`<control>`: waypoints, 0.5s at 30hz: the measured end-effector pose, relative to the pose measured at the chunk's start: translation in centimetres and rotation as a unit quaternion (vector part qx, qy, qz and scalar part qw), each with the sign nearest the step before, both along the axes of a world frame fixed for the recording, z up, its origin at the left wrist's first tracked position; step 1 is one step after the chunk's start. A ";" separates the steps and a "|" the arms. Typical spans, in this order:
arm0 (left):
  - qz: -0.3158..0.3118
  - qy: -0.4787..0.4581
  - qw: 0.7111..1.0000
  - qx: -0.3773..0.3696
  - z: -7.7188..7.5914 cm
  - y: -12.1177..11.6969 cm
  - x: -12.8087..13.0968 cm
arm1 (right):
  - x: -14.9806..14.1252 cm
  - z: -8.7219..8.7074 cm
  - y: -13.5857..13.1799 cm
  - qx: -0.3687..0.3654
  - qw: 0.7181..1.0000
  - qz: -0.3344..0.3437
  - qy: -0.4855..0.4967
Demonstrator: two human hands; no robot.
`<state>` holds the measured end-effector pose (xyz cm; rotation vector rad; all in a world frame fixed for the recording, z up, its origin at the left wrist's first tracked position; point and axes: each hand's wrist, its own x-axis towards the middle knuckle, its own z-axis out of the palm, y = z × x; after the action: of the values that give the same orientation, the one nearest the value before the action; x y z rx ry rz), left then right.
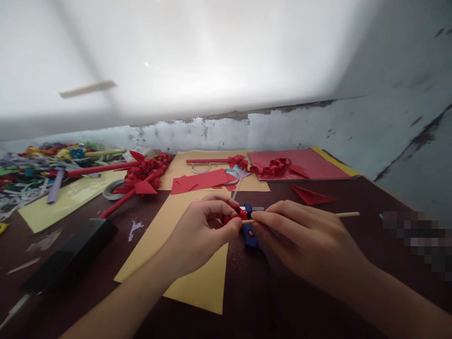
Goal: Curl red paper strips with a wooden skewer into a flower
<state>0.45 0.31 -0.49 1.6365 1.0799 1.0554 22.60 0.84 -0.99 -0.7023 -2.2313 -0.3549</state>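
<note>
Evidently steadied two-handed

Left hand [201,230] pinches curled red paper [243,215]; between both hands, a blue plastic glue gun [251,240] lies, apparently for easy reach; right hand [303,230], fingertips closed, grips a slim pale wooden stick [348,214], likely for control.

"What are you seeing of the person's own body?"

"Both hands are showing bare: the left hand [206,230] and the right hand [303,230] are tapering into slender fingers [284,221] (the nails are looking too small to judge)."

"And behind the wrists?"

"The left forearm [132,289] and the right forearm [384,287] are showing bare too. Their outlines are running smooth, and they're widening toward the edge, where the view is cutting them off."
</note>
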 end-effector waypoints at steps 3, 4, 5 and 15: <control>-0.001 0.003 1.000 0.006 0.2 0.1 0.0 | 0.0 0.0 0.1 -0.009 1.000 0.004 0.004; 0.000 0.005 1.000 0.009 0.2 0.1 0.0 | 0.0 0.0 0.1 -0.012 1.000 0.006 0.005; 0.001 0.007 1.000 0.013 0.2 0.1 0.0 | 0.0 -0.1 0.2 -0.017 1.000 0.007 0.007; -0.014 -0.004 1.000 0.015 0.1 0.4 -0.3 | 0.2 -0.4 0.4 -0.052 0.998 0.018 0.019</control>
<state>0.15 0.67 -0.37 1.6658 1.0379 1.0626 22.81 1.26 -1.43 -0.7164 -2.2359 -0.2068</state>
